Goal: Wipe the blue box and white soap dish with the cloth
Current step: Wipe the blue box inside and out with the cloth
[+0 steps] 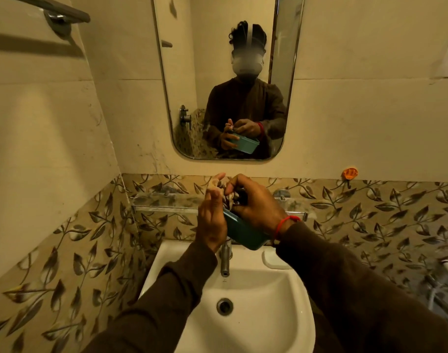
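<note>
My left hand (211,220) holds the blue box (243,235) up above the sink, gripping its left side. My right hand (253,200) pinches a crumpled patterned cloth (229,197) and presses it into the open top of the box. The box tilts toward me, its lower corner hanging just over the tap. The mirror shows the same hands, cloth and box from the front. I cannot see the white soap dish in this view.
A white sink (243,286) sits below with a metal tap (225,261) and drain (224,306). A glass shelf (167,202) runs along the leaf-patterned tiles behind my hands. The mirror (225,77) hangs above. A towel bar (55,11) is at top left.
</note>
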Demonstrator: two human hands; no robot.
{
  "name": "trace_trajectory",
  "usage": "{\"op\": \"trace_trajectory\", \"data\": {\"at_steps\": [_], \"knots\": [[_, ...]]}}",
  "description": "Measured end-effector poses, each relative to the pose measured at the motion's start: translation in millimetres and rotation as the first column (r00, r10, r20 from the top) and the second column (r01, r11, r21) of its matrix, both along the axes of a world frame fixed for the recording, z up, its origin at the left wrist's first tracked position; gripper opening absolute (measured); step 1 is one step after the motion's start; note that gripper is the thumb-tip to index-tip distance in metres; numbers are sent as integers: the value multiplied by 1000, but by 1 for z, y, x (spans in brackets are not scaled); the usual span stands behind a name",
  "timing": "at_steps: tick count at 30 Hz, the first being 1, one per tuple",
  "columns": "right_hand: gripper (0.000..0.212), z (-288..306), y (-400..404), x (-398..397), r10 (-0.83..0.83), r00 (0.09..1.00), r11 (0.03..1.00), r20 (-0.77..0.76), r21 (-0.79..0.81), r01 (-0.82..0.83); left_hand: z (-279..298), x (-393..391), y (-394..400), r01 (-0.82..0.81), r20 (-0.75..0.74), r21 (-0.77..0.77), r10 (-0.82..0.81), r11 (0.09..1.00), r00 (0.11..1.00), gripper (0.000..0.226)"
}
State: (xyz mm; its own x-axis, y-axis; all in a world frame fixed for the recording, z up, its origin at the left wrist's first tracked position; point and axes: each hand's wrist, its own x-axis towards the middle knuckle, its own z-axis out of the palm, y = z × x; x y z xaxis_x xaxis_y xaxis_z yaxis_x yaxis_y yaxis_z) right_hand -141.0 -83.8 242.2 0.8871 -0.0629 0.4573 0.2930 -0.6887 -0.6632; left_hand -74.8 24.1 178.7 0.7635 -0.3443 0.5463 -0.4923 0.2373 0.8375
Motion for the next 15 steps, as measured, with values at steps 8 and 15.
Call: {"op": "trace_trajectory", "data": {"at_steps": [8, 15], "knots": [[48, -4, -10, -6, 15, 971, 762, -238, -626, -165, -4, 9, 9, -170, 231, -29, 172, 985, 958, 42], [36, 14, -5, -16, 129, 878, 991, -460, 23, -133, -9, 8, 3, -167, 203, -177, 203, 970, 958, 43]]}}
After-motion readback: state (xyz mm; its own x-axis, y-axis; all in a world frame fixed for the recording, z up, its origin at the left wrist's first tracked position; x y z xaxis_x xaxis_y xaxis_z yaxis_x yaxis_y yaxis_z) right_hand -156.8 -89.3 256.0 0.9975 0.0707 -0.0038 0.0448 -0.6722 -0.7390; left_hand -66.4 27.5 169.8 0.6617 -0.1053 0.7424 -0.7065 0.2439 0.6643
